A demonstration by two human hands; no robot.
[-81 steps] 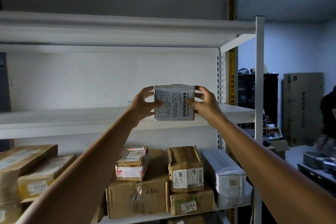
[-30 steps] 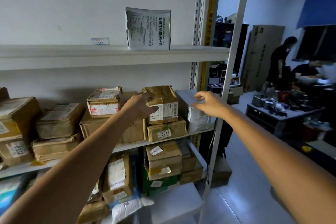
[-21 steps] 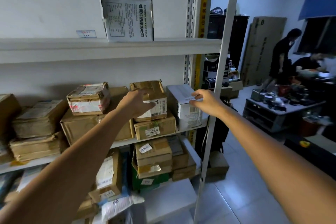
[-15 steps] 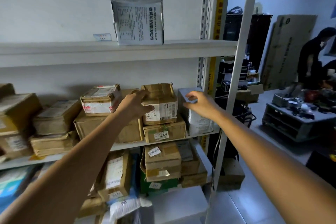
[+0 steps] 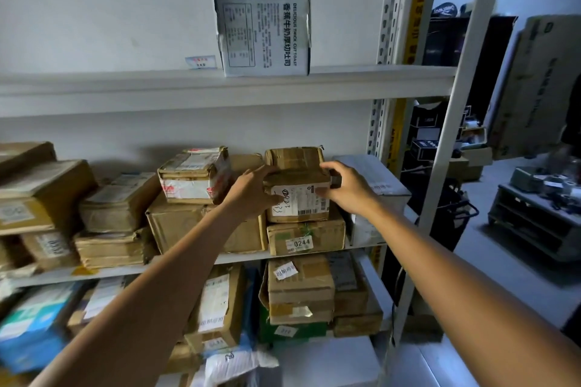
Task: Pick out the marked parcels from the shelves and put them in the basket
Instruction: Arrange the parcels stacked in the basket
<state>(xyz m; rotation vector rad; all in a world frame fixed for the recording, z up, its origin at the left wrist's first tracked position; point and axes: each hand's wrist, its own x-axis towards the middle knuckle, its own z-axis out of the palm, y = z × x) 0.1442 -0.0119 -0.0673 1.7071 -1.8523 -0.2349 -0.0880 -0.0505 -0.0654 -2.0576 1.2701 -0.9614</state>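
A small brown taped parcel (image 5: 295, 176) with a handwritten number and a white label sits on top of the box marked 0244 (image 5: 306, 237) on the middle shelf. My left hand (image 5: 253, 195) grips its left side, thumb on the front label. My right hand (image 5: 345, 187) grips its right side, fingers curled over the top corner. A grey toast bag (image 5: 262, 31) stands upright on the upper shelf (image 5: 125, 85). No basket is in view.
Many cardboard parcels fill the middle and lower shelves, including a red-labelled box (image 5: 193, 176) and a white box (image 5: 374, 192). A white shelf upright (image 5: 452, 122) stands at the right. Beyond it are a low table (image 5: 537, 217) and dark clutter.
Both hands left the toast bag on the upper shelf and dropped to the middle shelf. My right hand moved from the white box onto the small brown parcel, which both hands now grip.
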